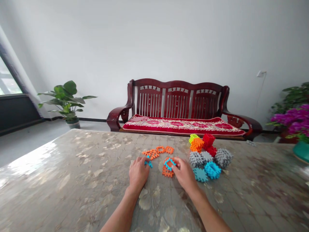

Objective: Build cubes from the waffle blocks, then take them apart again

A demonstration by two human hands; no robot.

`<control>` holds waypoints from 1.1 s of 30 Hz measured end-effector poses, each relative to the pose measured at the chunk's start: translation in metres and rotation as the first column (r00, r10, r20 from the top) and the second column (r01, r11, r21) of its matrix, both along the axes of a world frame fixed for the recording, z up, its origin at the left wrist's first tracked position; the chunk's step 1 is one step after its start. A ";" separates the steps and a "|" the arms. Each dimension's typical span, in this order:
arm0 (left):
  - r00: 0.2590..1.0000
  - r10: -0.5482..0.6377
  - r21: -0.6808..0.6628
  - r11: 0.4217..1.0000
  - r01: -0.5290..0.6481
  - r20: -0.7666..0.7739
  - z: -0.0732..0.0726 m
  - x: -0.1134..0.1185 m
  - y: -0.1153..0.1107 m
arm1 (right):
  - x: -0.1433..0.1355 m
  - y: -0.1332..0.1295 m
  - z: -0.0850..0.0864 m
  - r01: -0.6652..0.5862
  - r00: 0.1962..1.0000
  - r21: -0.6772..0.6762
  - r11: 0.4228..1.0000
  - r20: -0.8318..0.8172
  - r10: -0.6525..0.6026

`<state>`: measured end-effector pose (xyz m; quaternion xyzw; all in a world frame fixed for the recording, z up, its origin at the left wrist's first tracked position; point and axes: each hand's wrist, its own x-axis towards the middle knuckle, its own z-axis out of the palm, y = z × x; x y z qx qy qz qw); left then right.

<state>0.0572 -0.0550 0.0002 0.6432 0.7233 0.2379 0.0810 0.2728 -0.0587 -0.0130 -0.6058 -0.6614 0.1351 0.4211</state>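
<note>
My right hand (183, 174) pinches a blue square-frame interlocking tile (166, 164) by its right side, over orange square tiles (167, 174) on the table. A smaller blue interlocking tile (149, 164) is under the closed fingertips of my left hand (139, 170); its far part is covered by the fingers. Just beyond both hands runs a row of orange tiles, with triangular ones (153, 154) at the left, a square frame (160, 149) and a latticed square (169, 149) at the right.
To the right of my right hand stand stacks of tiles: grey (224, 158), blue (212, 170), teal (200, 175), red (208, 140), orange (197, 145) and yellow-green (193, 138). A patterned cover lies on the table (72, 180). Behind it is a wooden bench (177, 103).
</note>
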 end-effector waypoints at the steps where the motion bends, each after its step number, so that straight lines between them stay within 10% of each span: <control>1: 1.000 0.000 0.002 1.000 0.000 -0.003 0.000 0.000 0.000 | -0.002 -0.003 0.001 -0.004 0.998 0.021 1.000 0.063 0.003; 15: 1.000 -0.006 -0.002 1.000 0.006 0.013 0.002 -0.001 0.000 | -0.011 -0.015 0.032 0.033 0.936 0.047 0.998 0.350 -0.048; 26: 1.000 -0.021 0.000 1.000 0.021 -0.011 0.001 -0.002 0.002 | 0.124 -0.032 0.044 0.351 0.850 0.145 0.925 0.365 -0.380; 33: 1.000 -0.026 -0.017 1.000 0.025 -0.005 0.005 -0.001 0.001 | 0.151 -0.046 0.029 0.444 0.812 0.057 0.894 0.397 -0.429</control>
